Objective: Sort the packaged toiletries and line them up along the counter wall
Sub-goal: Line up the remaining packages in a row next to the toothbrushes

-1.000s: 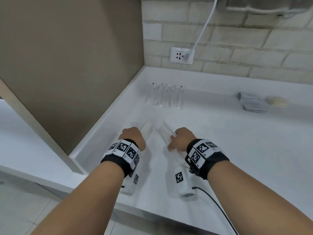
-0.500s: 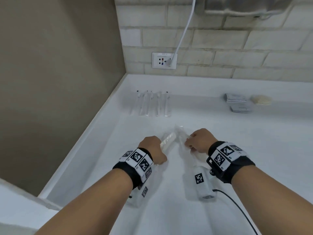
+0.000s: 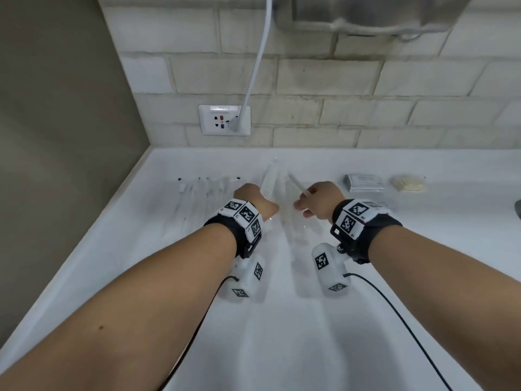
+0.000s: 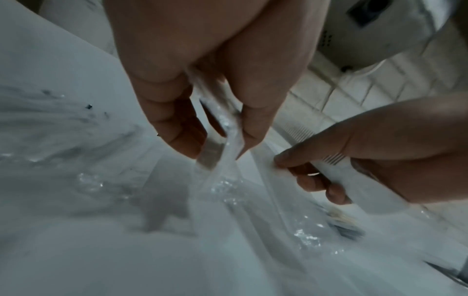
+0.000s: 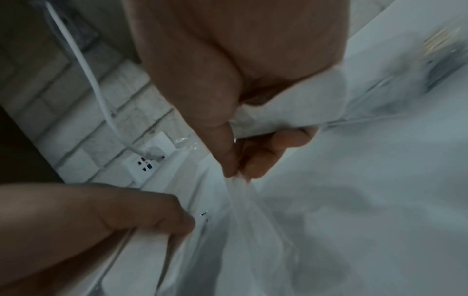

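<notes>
My left hand (image 3: 253, 197) grips a long clear-wrapped toiletry packet (image 3: 269, 180) and holds it above the white counter (image 3: 282, 334). In the left wrist view the thumb and fingers (image 4: 177, 124) pinch that clear packet (image 4: 222, 152). My right hand (image 3: 318, 198) grips a second clear-wrapped white packet (image 3: 296, 183); the right wrist view shows its fingers (image 5: 266, 152) curled round the wrapper (image 5: 286, 114). A row of several wrapped packets (image 3: 203, 190) lies by the back wall, left of both hands.
Flat grey sachets (image 3: 363, 182) and a pale yellowish packet (image 3: 408, 184) lie to the right near the back wall. A wall socket (image 3: 224, 119) with a white cable (image 3: 253, 71) sits above the counter. A brown side wall (image 3: 56, 136) closes the left.
Both hands have lifted their packets off the near counter and carried them forward toward the back wall, arriving just right of the lined-up row.
</notes>
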Action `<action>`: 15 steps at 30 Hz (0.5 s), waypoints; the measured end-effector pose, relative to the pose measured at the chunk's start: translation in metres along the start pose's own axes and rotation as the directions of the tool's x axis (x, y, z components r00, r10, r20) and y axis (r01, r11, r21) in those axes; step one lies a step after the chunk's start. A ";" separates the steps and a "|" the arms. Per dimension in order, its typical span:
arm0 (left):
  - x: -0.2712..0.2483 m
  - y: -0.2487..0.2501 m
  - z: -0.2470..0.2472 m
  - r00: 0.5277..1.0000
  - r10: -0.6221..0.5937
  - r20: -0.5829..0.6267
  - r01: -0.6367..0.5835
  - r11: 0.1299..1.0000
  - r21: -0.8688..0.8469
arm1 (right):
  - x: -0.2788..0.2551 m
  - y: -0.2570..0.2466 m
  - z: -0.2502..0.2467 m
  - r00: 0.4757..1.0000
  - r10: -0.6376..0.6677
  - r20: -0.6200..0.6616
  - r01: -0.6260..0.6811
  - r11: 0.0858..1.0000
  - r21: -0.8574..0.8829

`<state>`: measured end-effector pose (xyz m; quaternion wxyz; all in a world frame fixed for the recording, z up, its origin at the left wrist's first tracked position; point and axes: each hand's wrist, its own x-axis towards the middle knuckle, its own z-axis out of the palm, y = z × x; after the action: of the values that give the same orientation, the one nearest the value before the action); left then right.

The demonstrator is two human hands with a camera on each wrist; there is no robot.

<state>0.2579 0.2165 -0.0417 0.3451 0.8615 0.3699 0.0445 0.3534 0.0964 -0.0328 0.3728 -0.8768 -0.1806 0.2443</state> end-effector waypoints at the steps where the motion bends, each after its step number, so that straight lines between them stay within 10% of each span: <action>1: 0.009 0.000 0.002 1.000 -0.010 0.000 0.010 1.000 -0.001 | 0.009 -0.001 0.002 1.000 0.005 0.013 -0.005 1.000 -0.014; 15: 0.082 -0.003 0.030 0.992 -0.108 0.062 0.092 0.971 0.219 | 0.098 0.002 0.029 0.999 0.043 0.002 -0.043 0.991 -0.123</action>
<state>0.3250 0.2557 -0.0813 0.2646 0.8752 0.4025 -0.0450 0.4175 0.1600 -0.0808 0.3121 -0.9013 -0.1771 0.2426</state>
